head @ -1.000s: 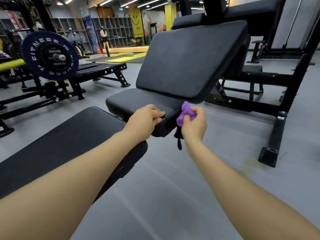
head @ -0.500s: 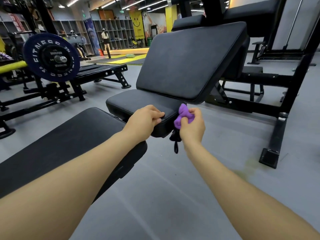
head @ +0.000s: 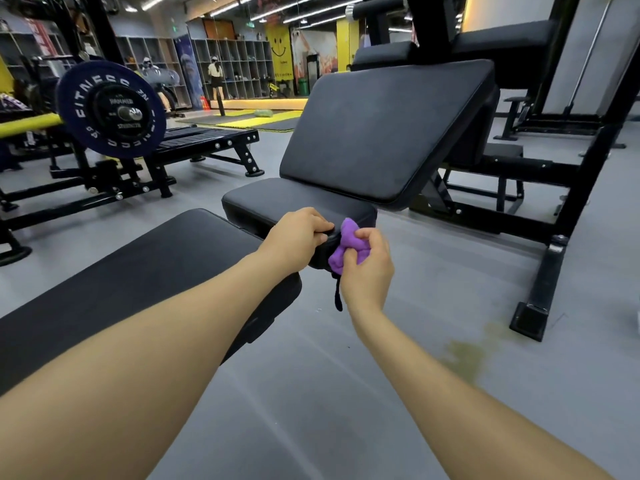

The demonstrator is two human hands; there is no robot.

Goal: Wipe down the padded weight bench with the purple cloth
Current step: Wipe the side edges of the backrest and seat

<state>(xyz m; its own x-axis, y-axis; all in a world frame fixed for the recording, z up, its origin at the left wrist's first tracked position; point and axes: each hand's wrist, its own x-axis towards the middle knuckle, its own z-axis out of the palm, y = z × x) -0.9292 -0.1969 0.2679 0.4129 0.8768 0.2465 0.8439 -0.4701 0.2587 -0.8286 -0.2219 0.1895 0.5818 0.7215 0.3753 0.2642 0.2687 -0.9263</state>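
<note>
From the head camera, the right hand (head: pixel 367 268) is bunching the purple cloth (head: pixel 348 244) in curled fingers, with the wad bulging out above and to the left of the knuckles and pressing against the near corner of the seat pad (head: pixel 298 202) of the padded weight bench (head: pixel 388 129). The left hand (head: pixel 297 236) is gripping that same front edge, fingers curling over the top of the pad, just beside the cloth.

The right palm is facing away, so how much cloth is sitting inside the fist is hidden. A dark strap (head: pixel 337 294) is hanging below the pad corner, its upper end lost behind the cloth and hand. A second flat bench (head: pixel 138 271) is running under the left forearm and is cut off at the left edge.

Compared with half a second ago, the cloth is sitting slightly lower on the corner, while the left hand is staying put.
</note>
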